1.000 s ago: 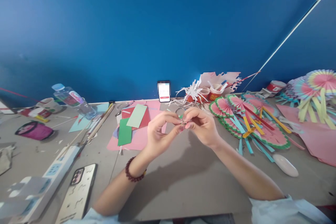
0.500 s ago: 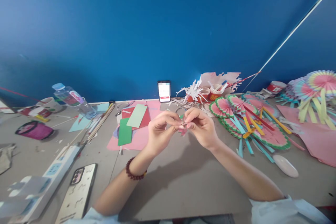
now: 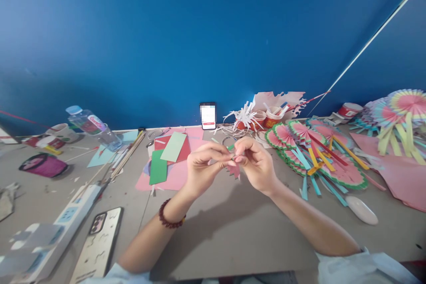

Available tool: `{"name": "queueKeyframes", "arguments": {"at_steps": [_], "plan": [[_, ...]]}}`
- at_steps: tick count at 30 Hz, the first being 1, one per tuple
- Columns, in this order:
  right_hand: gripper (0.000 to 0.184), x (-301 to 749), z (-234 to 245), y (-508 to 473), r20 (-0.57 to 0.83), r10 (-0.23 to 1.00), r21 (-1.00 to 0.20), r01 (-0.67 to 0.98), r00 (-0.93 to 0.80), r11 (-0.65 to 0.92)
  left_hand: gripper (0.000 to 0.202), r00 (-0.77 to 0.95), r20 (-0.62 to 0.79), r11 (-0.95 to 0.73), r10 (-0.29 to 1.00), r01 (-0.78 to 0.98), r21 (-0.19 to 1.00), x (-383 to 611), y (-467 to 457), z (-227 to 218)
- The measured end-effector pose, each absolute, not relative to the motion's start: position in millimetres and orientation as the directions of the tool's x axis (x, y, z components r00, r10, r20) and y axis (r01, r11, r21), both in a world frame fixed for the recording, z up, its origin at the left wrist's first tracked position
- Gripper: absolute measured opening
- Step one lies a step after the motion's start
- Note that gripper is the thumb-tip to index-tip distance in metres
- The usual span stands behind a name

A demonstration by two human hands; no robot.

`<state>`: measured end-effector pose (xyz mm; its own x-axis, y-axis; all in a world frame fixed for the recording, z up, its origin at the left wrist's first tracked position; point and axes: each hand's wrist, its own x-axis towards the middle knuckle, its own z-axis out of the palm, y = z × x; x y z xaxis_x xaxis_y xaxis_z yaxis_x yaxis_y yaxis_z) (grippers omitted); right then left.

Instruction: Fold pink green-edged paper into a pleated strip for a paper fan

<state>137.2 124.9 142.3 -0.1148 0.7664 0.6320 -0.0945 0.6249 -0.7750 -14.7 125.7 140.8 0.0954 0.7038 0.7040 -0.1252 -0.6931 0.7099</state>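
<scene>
My left hand (image 3: 206, 165) and my right hand (image 3: 255, 164) meet in the air above the table. Both are closed, thumbs and forefingers pinched together at the tips. Between them is a small pink paper piece (image 3: 234, 171) with a jagged edge, mostly hidden by the fingers. Part of a ring-shaped item and a bit of green show just behind the fingertips; what they belong to I cannot make out. A dark bead bracelet circles my left wrist.
Coloured paper sheets (image 3: 158, 167) lie to the left, pleated paper fans (image 3: 346, 169) with ribbons to the right. A phone (image 3: 208, 115) leans on the blue wall. Further left are a bottle (image 3: 96, 125), a power strip (image 3: 71, 219) and another phone (image 3: 98, 248). A white mouse (image 3: 362, 210) lies right.
My fingertips have shifted slightly, the right hand turning a little. More of the pink paper piece shows below them now. Everything on the table has stayed put.
</scene>
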Motion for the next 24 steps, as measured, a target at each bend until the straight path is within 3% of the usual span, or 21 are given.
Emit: {"name": "queueKeyframes", "arguments": {"at_steps": [7, 13, 17, 20, 24], "plan": [[0.021, 141.0, 143.5, 132.1, 0.482, 0.868, -0.874, -0.135, -0.121, 0.467, 0.012, 0.093, 0.561, -0.559, 0.823, -0.046, 0.828, -13.6, 125.2, 147.5], [0.031, 141.5, 136.9, 140.2, 0.268, 0.932, -0.954, -0.204, -0.243, 0.222, 0.017, 0.127, 0.392, -0.368, 0.911, -0.180, 0.912, -18.3, 133.6, 139.9], [0.036, 141.7, 135.2, 138.5, 0.314, 0.911, -0.949, -0.046, -0.269, 0.313, 0.016, 0.112, 0.375, -0.338, 0.920, -0.254, 0.906, -21.3, 140.1, 136.6], [0.029, 141.4, 134.8, 134.8, 0.368, 0.900, -0.905, 0.133, -0.234, 0.404, 0.015, 0.087, 0.390, -0.352, 0.917, -0.288, 0.891, -21.9, 142.6, 135.5], [0.023, 140.5, 136.1, 130.0, 0.404, 0.887, -0.869, 0.211, -0.222, 0.448, 0.017, 0.110, 0.373, -0.322, 0.921, -0.322, 0.890, -21.4, 144.0, 132.6]]}}
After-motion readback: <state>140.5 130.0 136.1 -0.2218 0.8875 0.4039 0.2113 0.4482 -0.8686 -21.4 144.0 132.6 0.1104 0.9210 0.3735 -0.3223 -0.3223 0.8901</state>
